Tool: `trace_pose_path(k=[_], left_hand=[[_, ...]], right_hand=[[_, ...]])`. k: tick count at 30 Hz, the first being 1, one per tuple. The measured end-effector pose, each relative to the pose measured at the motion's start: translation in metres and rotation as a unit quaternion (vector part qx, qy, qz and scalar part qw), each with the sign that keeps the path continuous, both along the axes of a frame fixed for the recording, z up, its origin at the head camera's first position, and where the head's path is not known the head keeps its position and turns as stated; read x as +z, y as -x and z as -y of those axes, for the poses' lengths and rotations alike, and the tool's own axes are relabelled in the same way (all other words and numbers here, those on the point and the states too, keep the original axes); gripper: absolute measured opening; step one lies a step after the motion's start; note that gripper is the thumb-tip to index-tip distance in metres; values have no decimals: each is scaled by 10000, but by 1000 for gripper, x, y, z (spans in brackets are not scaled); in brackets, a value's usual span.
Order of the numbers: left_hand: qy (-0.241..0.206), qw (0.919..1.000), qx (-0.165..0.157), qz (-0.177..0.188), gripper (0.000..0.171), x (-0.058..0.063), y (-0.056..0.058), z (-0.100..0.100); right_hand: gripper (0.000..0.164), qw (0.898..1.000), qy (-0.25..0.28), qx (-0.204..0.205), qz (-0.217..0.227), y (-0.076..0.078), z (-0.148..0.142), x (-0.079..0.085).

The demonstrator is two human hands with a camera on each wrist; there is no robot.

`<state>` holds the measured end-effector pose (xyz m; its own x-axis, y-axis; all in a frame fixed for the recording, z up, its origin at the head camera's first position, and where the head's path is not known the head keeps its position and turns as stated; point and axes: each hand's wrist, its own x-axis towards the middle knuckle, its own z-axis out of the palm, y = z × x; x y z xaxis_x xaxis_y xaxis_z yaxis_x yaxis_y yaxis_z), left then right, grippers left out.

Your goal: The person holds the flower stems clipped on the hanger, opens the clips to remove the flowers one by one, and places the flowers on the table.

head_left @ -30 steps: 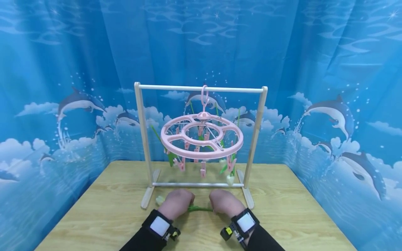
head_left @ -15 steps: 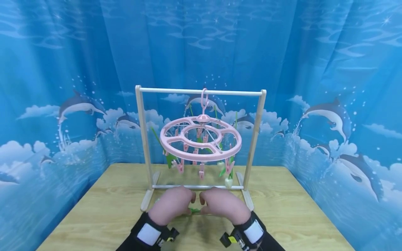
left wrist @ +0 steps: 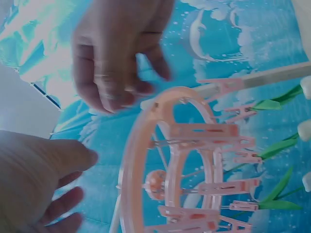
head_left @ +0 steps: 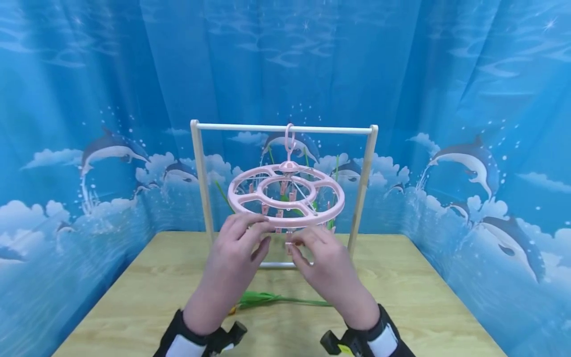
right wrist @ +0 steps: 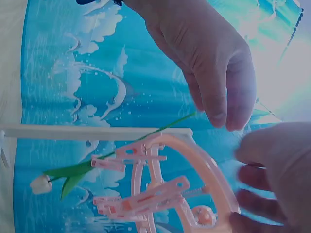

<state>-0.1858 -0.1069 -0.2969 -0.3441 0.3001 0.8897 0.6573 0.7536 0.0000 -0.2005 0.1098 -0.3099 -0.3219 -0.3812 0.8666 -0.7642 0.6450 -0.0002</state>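
A round pink clip hanger (head_left: 285, 222) with several clothespins hangs from a rack. My left hand (head_left: 236, 253) is raised before the front left of its ring, thumb and fingers apart. Close to the front clothespin (head_left: 289, 249) is my right hand (head_left: 327, 260), fingers bent and thumb apart. Both wrist views show the hands empty and clear of the clothespins. On the table lies a tulip (head_left: 285, 299) with green leaves; my left arm partly covers its yellow-orange bloom. White tulips (right wrist: 41, 184) hang bloom-down from other clothespins, their leaves (left wrist: 279, 148) showing in the left wrist view.
The rack (head_left: 285, 128) has a white top bar and wooden side posts. It stands on a wood-grain table (head_left: 401, 297). A blue curtain (head_left: 111, 74) with dolphins encloses the back and sides.
Both hands have let go of the tulip on the table and risen to the front of the hanger. The stem now lies exposed between my forearms.
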Motion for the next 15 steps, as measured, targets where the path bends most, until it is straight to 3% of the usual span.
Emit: trace_pose_path(k=[3,7,15], left_hand=[[-66,9999,69,-92,44,-5,5,1],[-30,9993,375,-37,52,-9,14,2],[-332,9967,738,-46,35,-18,36,6]], right_hand=[[35,9964,497,-415,-551,4,-5,-2],[48,9913,752,-850,-673,14,-12,-4],[50,9905,727,-896,-753,30,-12,-12]])
